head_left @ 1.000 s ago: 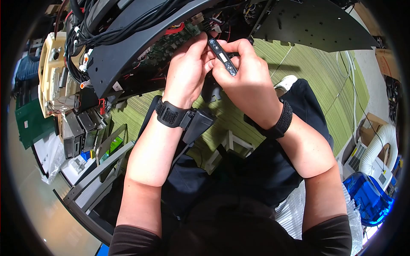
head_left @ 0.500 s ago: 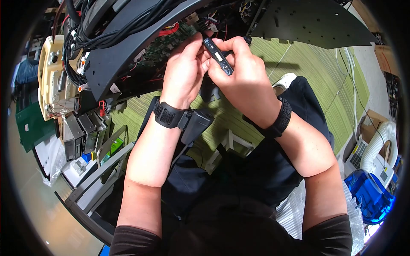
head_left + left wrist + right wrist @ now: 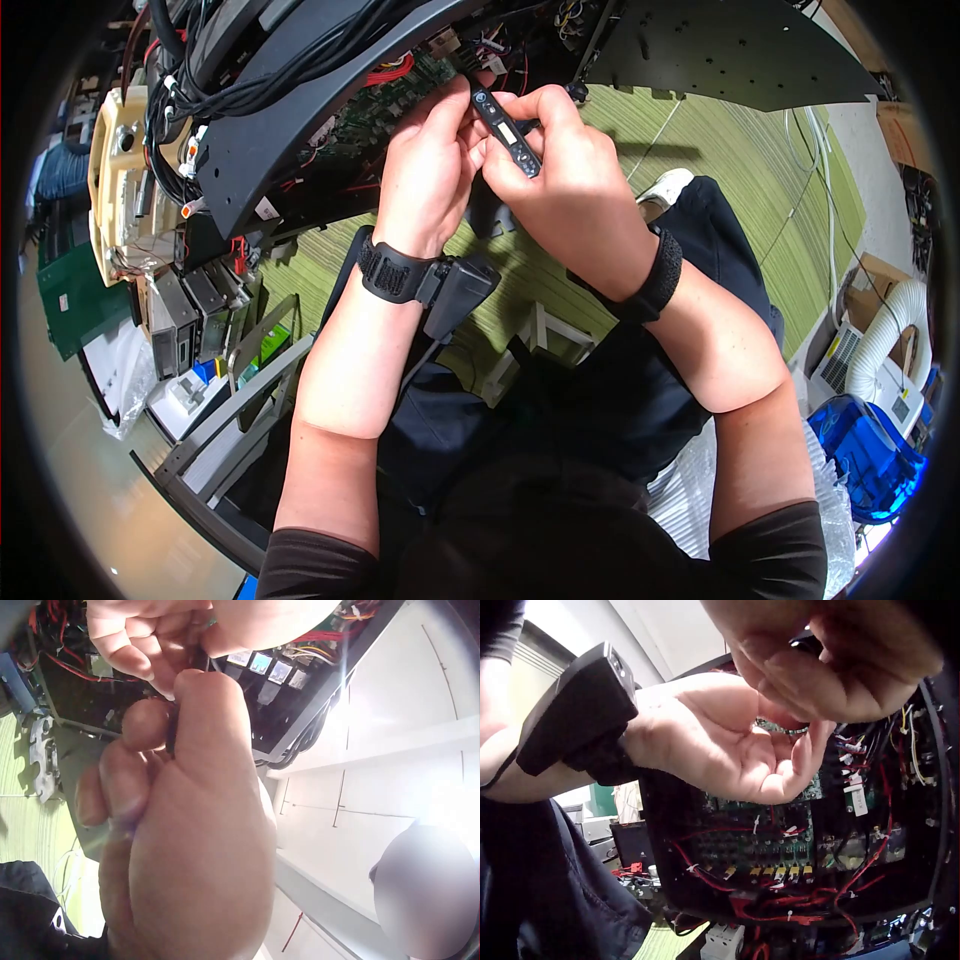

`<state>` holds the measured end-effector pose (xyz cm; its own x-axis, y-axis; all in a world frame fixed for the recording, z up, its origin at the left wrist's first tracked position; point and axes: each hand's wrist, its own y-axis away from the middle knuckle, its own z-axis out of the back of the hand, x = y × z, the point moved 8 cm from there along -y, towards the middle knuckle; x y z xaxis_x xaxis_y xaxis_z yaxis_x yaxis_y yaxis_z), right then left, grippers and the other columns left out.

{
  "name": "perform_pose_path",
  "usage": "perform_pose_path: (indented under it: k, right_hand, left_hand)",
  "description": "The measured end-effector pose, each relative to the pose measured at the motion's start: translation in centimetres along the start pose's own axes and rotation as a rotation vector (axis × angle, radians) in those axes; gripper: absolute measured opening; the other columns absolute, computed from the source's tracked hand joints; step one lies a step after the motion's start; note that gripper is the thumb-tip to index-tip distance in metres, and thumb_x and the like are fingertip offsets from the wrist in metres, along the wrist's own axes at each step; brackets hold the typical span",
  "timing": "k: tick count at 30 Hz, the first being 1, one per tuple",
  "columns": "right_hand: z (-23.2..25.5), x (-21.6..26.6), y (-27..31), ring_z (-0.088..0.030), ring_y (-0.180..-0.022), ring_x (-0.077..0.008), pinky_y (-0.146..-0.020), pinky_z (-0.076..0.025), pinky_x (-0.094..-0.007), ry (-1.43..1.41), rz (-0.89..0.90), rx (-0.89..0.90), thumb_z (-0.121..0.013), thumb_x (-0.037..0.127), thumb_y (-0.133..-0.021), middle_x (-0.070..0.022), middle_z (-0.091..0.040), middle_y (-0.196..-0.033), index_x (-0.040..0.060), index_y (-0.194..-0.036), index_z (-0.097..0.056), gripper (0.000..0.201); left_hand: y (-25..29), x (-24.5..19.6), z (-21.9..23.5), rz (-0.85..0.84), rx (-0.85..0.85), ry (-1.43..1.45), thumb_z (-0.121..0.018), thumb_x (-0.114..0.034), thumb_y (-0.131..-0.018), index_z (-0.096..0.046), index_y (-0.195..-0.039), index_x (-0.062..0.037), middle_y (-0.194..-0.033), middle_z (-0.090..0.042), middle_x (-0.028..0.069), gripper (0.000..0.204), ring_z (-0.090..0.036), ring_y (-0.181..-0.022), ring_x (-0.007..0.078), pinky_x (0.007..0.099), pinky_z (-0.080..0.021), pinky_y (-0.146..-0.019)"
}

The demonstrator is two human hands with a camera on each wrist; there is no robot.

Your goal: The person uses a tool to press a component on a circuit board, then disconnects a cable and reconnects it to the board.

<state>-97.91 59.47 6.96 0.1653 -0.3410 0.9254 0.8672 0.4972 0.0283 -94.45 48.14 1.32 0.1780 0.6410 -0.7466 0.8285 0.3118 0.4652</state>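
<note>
A slim black tool (image 3: 505,132) with a small light display lies in the right hand (image 3: 575,190), thumb and fingers gripping it. Its upper end reaches the fingertips of the left hand (image 3: 425,180), whose fingers are curled close to a green circuit board (image 3: 385,112). What those fingertips pinch, if anything, is hidden. In the right wrist view the left hand (image 3: 720,742) is palm up in front of the wired board (image 3: 727,851), below the right hand (image 3: 832,660).
A dark curved metal panel (image 3: 270,135) with black cables lies left of the hands, and a perforated dark plate (image 3: 730,60) at upper right. Red wires (image 3: 780,919) run along the housing. A white hose (image 3: 890,335) and a blue bin (image 3: 865,455) stand at far right.
Both hands and the black tool have shifted slightly left in the head view. The right hand keeps its grip on the tool.
</note>
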Motion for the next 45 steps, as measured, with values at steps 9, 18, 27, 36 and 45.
perform_pose_path:
  k: [9, 18, 27, 36, 45]
  right_hand:
    - [-0.11, 0.19, 0.16, -0.063, -0.068, -0.0356, -0.061, -0.051, -0.0401, -0.017, -0.017, 0.030, -0.058, 0.018, -0.085, -0.0232, -0.061, -0.071, -0.0050, -0.101, -0.048, 0.030]
    - [0.29, 0.18, 0.06, -0.056, -0.054, -0.0119, -0.052, -0.045, -0.0259, 0.040, 0.037, -0.044, -0.063, 0.013, -0.080, -0.0095, -0.060, -0.064, -0.0036, -0.101, -0.054, 0.028]
    - [0.35, 0.24, -0.13, -0.064, -0.073, -0.0353, -0.065, -0.052, -0.0396, 0.042, 0.005, 0.026, -0.059, 0.019, -0.083, -0.0241, -0.062, -0.075, -0.0057, -0.102, -0.049, 0.032]
    - [0.43, 0.43, 0.24, -0.059, -0.057, -0.0140, -0.056, -0.047, -0.0270, 0.056, 0.056, -0.055, -0.064, 0.013, -0.080, -0.0100, -0.060, -0.065, -0.0030, -0.101, -0.054, 0.028]
    - [0.34, 0.32, 0.20, -0.062, -0.060, -0.0172, -0.057, -0.048, -0.0282, 0.068, 0.067, -0.048, -0.063, 0.013, -0.081, -0.0112, -0.062, -0.067, -0.0024, -0.101, -0.053, 0.027]
  left_hand:
    - [0.19, -0.06, -0.25, 0.009, 0.021, 0.004, -0.046, -0.018, -0.096, -0.054, -0.108, 0.0052, -0.098, -0.063, 0.0160, 0.027, -0.061, -0.087, 0.0171, 0.0266, -0.052, -0.077]
    - [0.31, -0.29, -0.37, -0.005, 0.001, 0.001, -0.045, -0.017, -0.096, -0.054, -0.106, 0.0062, -0.098, -0.063, 0.0165, 0.027, -0.062, -0.086, 0.0174, 0.0271, -0.051, -0.077]
    - [0.10, -0.44, -0.55, -0.034, 0.021, 0.017, -0.045, -0.015, -0.096, -0.054, -0.106, 0.0053, -0.096, -0.064, 0.0163, 0.025, -0.062, -0.085, 0.0167, 0.0261, -0.051, -0.075]
    - [0.57, -0.69, -0.47, -0.065, -0.013, -0.018, -0.046, -0.014, -0.095, -0.054, -0.110, 0.0057, -0.092, -0.064, 0.0144, 0.026, -0.060, -0.078, 0.0126, 0.0226, -0.050, -0.071]
    - [0.47, -0.49, -0.50, -0.051, -0.034, -0.008, -0.046, -0.015, -0.095, -0.055, -0.110, 0.0052, -0.090, -0.064, 0.0129, 0.026, -0.058, -0.073, 0.0103, 0.0214, -0.048, -0.066]
